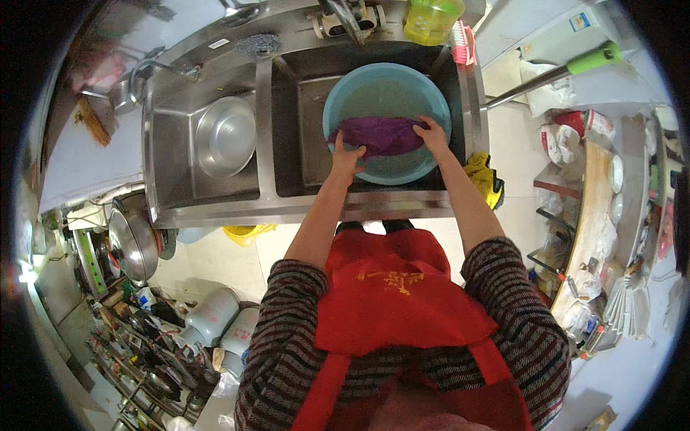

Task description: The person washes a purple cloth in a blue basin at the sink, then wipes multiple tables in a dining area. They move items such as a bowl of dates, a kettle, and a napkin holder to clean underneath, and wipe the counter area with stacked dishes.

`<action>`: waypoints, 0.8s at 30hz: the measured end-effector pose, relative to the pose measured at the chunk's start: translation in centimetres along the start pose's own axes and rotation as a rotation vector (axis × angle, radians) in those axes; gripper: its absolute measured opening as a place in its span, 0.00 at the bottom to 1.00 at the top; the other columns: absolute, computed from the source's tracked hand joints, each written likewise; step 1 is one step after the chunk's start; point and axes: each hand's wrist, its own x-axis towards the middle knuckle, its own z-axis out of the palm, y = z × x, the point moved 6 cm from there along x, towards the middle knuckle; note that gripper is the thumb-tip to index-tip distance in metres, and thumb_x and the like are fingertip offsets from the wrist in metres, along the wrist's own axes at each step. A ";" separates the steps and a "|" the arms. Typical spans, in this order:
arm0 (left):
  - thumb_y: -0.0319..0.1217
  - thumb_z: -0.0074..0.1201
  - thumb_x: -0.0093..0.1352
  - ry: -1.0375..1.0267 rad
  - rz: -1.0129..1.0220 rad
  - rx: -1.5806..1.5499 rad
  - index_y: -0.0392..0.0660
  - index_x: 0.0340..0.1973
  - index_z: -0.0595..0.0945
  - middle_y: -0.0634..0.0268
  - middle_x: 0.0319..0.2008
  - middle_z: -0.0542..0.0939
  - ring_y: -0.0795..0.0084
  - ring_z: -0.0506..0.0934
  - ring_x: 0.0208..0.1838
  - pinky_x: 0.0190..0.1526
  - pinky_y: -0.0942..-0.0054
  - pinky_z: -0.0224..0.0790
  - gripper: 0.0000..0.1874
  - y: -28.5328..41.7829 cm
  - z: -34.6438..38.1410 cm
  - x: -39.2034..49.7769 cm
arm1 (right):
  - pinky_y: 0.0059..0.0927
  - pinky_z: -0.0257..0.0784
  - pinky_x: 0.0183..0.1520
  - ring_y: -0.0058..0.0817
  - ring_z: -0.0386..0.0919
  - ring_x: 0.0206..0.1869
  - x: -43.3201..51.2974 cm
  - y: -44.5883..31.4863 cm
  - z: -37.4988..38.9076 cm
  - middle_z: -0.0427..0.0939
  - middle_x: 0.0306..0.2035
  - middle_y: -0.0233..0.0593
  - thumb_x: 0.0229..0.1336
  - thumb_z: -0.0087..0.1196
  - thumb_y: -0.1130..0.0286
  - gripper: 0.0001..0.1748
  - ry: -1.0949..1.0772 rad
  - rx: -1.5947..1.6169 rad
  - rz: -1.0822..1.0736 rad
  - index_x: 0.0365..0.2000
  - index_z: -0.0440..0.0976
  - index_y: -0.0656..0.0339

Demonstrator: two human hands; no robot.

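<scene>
A purple cloth [381, 136] is stretched sideways across a light-blue plastic basin [389, 69] that holds cloudy water. My left hand [347, 156] grips the cloth's left end near the basin's near-left rim. At the opposite end, my right hand [432, 134] pinches the cloth between thumb and fingers. The basin sits in the right bowl of a stainless-steel double sink [302, 124]. Part of the cloth appears to lie at the water's surface; how much is under water I cannot tell.
A round metal bowl [226, 137] sits in the left sink bowl. Along the back stand the faucet [345, 21], a jug of yellow-green liquid [433, 20] and a pink scrub brush [462, 44]. Yellow-and-black gloves [483, 178] hang over the right edge, below a green-handled pole [550, 78].
</scene>
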 end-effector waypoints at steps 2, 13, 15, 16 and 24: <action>0.37 0.65 0.72 -0.026 -0.095 0.041 0.68 0.81 0.40 0.55 0.82 0.48 0.45 0.58 0.79 0.66 0.27 0.64 0.55 -0.9 0.0 2.4 | 0.46 0.74 0.65 0.45 0.77 0.63 4.8 3.6 -0.3 0.78 0.63 0.46 0.66 0.63 0.55 0.35 0.099 -0.083 0.062 0.69 0.68 0.51; 0.66 0.56 0.69 -0.437 -0.379 -0.709 0.58 0.78 0.54 0.55 0.77 0.58 0.38 0.67 0.71 0.63 0.29 0.66 0.50 -5.9 1.5 13.1 | 0.33 0.78 0.49 0.31 0.83 0.43 -0.9 -3.2 14.2 0.85 0.42 0.39 0.53 0.73 0.57 0.27 -0.278 0.599 -0.117 0.46 0.80 0.67; 0.66 0.54 0.70 -0.468 -0.313 -0.762 0.56 0.75 0.58 0.55 0.73 0.62 0.39 0.72 0.65 0.64 0.32 0.66 0.47 -5.0 2.0 13.2 | 0.39 0.77 0.47 0.39 0.83 0.41 -7.2 -8.6 13.4 0.82 0.38 0.46 0.48 0.74 0.55 0.22 -0.233 0.152 -0.441 0.38 0.81 0.60; 0.66 0.52 0.71 -0.370 -0.266 -0.704 0.54 0.73 0.61 0.55 0.70 0.64 0.40 0.74 0.62 0.63 0.33 0.67 0.44 -4.9 2.1 12.9 | 0.45 0.75 0.48 0.49 0.80 0.41 -10.1 -11.1 12.7 0.79 0.38 0.49 0.46 0.74 0.55 0.22 -0.087 0.037 -0.597 0.35 0.81 0.59; 0.32 0.57 0.72 -0.464 0.040 -0.727 0.48 0.66 0.70 0.56 0.60 0.74 0.56 0.74 0.65 0.67 0.45 0.67 0.26 -1.8 4.1 11.0 | 0.50 0.77 0.46 0.55 0.80 0.44 1.4 -9.8 11.7 0.79 0.41 0.53 0.51 0.70 0.50 0.23 0.266 -0.078 -0.368 0.34 0.83 0.61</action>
